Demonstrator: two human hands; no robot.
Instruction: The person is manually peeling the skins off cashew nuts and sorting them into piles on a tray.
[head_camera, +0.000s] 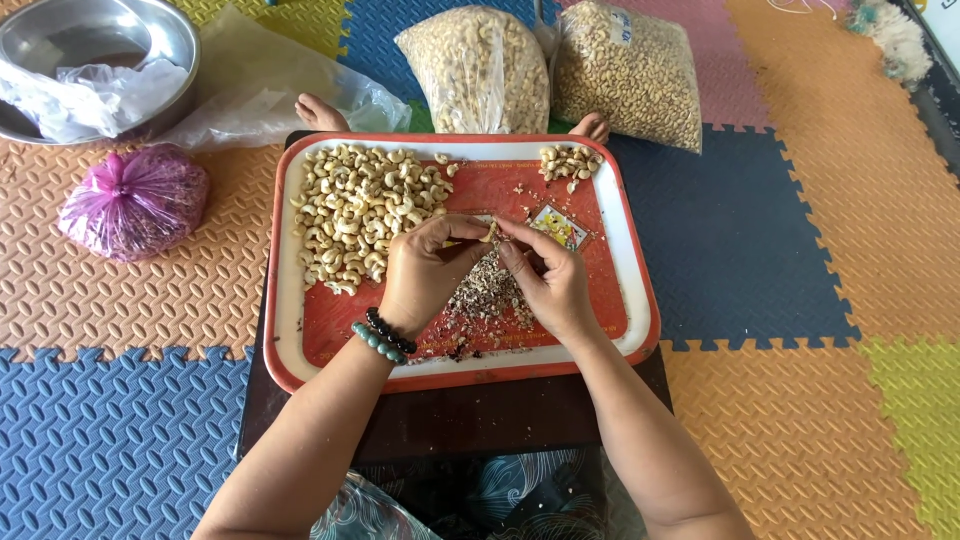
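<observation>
Both hands, left hand (425, 275) and right hand (548, 283), pinch one cashew nut (488, 232) over the red tray (640, 300), fingertips clamped together; squeeze too hard and it could snap into the skin scraps (487, 295).

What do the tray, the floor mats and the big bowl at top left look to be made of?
Tray: likely glossy plastic, red centre, white band. Floor mats: seemingly soft foam, embossed, puzzle-edged tiles. Bowl: metal, probably steel, shiny grey reflections.
</observation>
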